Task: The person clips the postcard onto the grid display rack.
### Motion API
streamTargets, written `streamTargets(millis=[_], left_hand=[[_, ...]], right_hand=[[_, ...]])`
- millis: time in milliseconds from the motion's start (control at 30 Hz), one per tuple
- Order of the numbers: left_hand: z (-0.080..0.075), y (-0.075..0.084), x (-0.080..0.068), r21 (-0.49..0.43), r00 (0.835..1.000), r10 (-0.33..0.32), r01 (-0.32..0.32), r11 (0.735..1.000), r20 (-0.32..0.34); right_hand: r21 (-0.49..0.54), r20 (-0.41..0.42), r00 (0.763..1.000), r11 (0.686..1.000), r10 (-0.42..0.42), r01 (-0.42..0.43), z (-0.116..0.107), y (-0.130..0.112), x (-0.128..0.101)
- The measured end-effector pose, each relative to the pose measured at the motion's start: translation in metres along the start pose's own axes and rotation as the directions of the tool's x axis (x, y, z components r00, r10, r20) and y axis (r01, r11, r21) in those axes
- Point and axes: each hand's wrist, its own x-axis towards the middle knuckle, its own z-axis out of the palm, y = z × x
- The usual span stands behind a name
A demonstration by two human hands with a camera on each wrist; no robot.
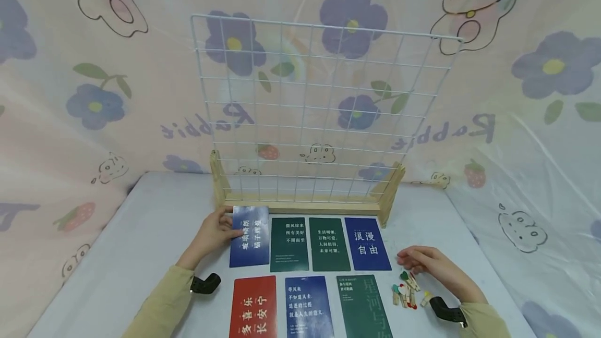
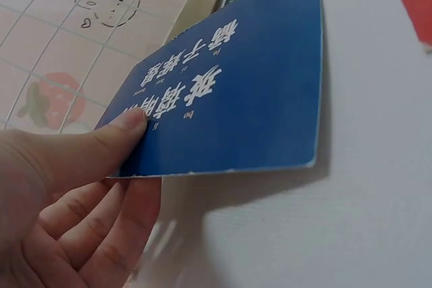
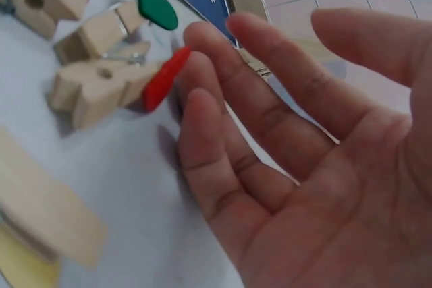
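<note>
My left hand (image 1: 213, 234) pinches a blue card (image 1: 250, 246) with white writing by its left edge, thumb on top and fingers beneath. In the left wrist view the card (image 2: 263, 99) is tilted, its near edge raised over the white table. My right hand (image 1: 434, 266) holds nothing; its fingers are loosely bent, palm showing in the right wrist view. Beside its fingertips lie several small wooden clothespins (image 1: 405, 293) with heart-shaped tops, among them a red heart (image 3: 165, 82) and a green heart (image 3: 155, 1).
A white wire grid (image 1: 319, 103) stands in a wooden base (image 1: 305, 206) behind the cards. Two green cards (image 1: 289, 246) and a dark blue card (image 1: 368, 244) lie in the back row. In front lie a red card (image 1: 252, 309), a blue card (image 1: 307, 312) and a green card (image 1: 363, 309).
</note>
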Motion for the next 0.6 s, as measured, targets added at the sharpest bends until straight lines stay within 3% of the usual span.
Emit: streamTargets(millis=[233, 600], left_hand=[[-0.004, 0.001, 0.000, 0.024, 1.000, -0.001, 0.001, 1.000, -0.001], [-0.011, 0.005, 0.001, -0.056, 0.999, -0.052, 0.051, 0.997, -0.016]], right_hand=[[-0.036, 0.046, 0.999, 0.999, -0.013, 0.015, -0.004, 0.003, -0.001], [-0.093, 0.086, 0.996, 0.995, -0.021, 0.029, -0.003, 0.002, -0.003]])
